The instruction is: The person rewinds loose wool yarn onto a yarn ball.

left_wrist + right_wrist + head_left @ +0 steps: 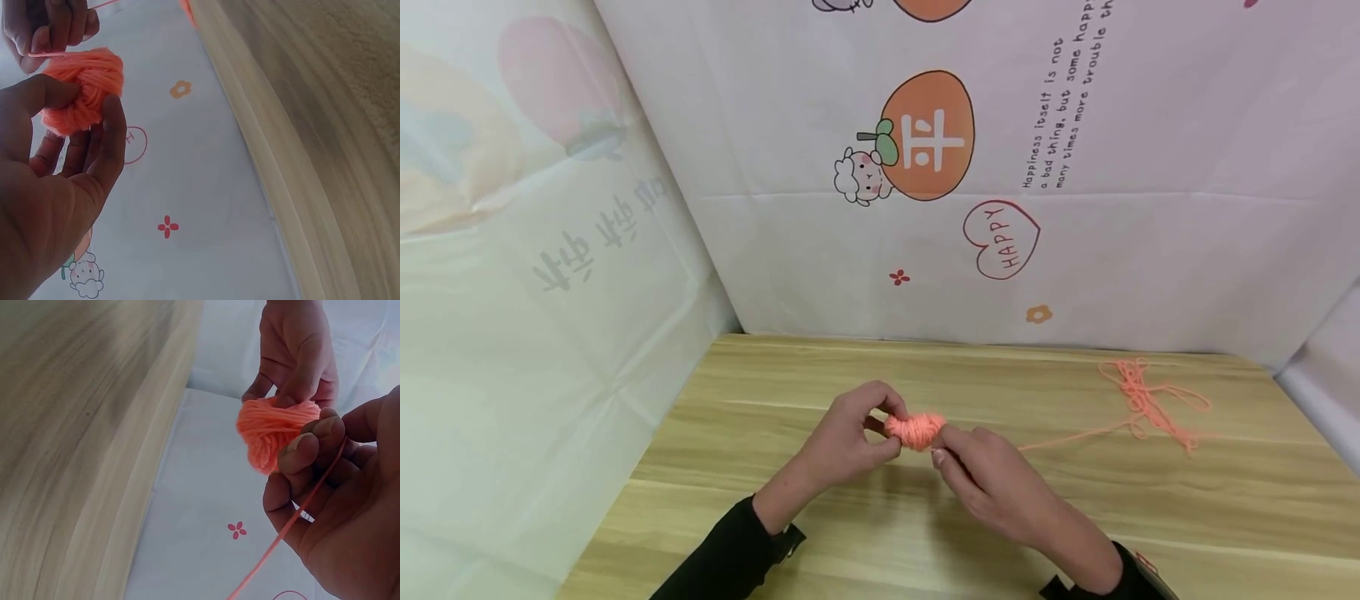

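Note:
A small ball of coral-orange yarn (916, 431) is held just above the wooden table, between both hands. My left hand (855, 433) grips it from the left, thumb on one side and fingertips on the other; the left wrist view shows the thumb pressed into the wound yarn ball (84, 87). At the ball's right end, my right hand (1000, 483) has curled fingers and pinches the yarn strand (275, 540), which runs across the palm in the right wrist view. From there the strand trails right over the table to a loose heap.
A loose tangle of the same yarn (1142, 400) lies at the table's back right. The wooden table (737, 467) meets a white printed cloth (820, 250) hanging behind it, and another pale cloth (550, 350) hangs along the left.

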### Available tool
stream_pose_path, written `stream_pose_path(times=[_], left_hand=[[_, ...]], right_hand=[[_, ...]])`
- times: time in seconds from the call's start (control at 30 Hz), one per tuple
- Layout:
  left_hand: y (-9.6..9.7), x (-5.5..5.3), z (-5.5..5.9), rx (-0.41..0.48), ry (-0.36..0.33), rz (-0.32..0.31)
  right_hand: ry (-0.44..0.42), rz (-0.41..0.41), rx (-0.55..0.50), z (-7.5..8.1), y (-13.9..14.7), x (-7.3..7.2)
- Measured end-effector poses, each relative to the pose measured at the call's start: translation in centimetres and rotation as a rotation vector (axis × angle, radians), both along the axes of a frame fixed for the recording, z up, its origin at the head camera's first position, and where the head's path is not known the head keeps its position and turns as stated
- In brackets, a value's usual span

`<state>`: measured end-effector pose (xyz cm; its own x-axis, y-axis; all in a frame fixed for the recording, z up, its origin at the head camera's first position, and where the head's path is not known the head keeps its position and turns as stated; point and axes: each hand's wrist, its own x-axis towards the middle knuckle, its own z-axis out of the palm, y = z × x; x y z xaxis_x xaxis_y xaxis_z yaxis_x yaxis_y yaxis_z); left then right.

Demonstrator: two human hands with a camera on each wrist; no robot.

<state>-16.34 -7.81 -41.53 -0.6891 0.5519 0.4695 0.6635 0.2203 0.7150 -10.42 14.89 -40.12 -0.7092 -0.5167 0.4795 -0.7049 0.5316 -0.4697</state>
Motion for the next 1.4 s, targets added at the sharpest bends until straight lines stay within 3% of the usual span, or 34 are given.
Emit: stream_pose_path(times=[0.13,0.3,0.43,0.57,0.67,0.8,0.9,1.17,1.4], left_hand=[[0.0,0.2,-0.2,-0.033,0.001,-0.029],[0.1,0.3,-0.3,-0.085,0.016,-0.115],[0.3,1.2,0.8,-0.141,0.038,-0.195],[0.5,1.4,0.8,-0.173,0.05,-0.251],[0.4,0.9,-0.3,-0.161,0.031,-0.29],[0.4,0.8,-0.5,-0.125,-0.003,-0.347],[0.4,1.1,0.0,-0.107,-0.005,-0.385],[0.6,2.5,2.8,0.027,-0.038,-0.491],[0.6,2.5,3.3,0.084,-0.052,-0.555]], right_hand=[[-0.011,-0.022,0.014,0.1,0.1,0.1],[-0.057,-0.014,0.01,0.1,0.2,0.1],[-0.07,0.001,0.007,0.0,0.2,0.1],[-0.041,-0.002,0.005,-0.1,0.1,0.0],[-0.027,0.004,-0.007,-0.2,0.1,0.0],[-0.036,0.019,-0.018,-0.3,0.1,-0.1],[-0.044,0.024,-0.021,-0.4,0.1,-0.2],[-0.024,0.028,-0.02,-0.5,0.1,-0.4],[-0.054,0.086,-0.018,-0.7,0.3,-0.5]])
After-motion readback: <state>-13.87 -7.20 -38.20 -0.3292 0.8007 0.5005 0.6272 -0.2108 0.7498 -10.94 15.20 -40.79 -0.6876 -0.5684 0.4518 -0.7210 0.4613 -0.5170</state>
